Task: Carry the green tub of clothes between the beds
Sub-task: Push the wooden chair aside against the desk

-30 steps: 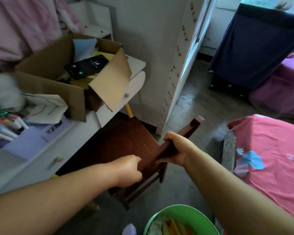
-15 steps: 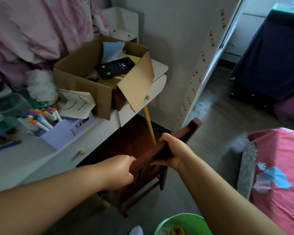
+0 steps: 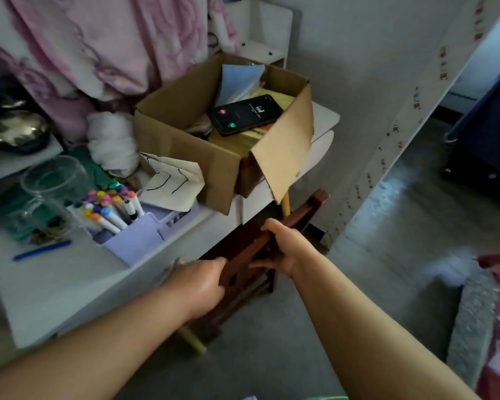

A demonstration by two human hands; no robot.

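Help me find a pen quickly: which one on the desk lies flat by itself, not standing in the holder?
The blue pen, lying alone on the white desk, left of the purple holder; the coloured markers stand inside it.

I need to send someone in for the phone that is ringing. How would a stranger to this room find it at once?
Start at the white desk against the wall and go to the open cardboard box at its far end. The phone lies face up on the yellow items inside. It is the only black slab there, its screen lit with a red and a green call button.
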